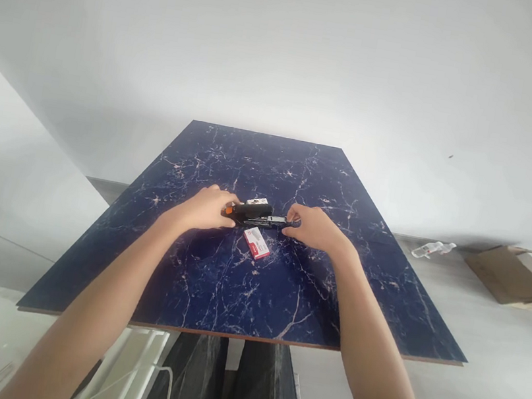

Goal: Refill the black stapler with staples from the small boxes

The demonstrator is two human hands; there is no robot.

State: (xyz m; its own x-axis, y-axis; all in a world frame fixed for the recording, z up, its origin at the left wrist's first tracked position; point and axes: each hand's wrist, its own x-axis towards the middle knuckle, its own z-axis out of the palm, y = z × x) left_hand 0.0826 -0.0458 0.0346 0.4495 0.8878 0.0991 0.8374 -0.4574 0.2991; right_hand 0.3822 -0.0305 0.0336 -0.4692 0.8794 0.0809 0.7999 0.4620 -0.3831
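A black stapler (254,213) with an orange end lies across the middle of the dark blue marbled table (213,285). My left hand (207,209) grips its orange end on the left. My right hand (314,227) pinches the metal front end on the right. Just in front of the stapler lies a small red and white staple box (256,243), flat on the table. A second small box (257,201) peeks out right behind the stapler.
On the grey floor to the right lie a clear plastic bottle (432,249) and flattened cardboard (517,274). A white wall stands behind the table. White furniture with a cable (140,374) sits at the lower left beside my legs.
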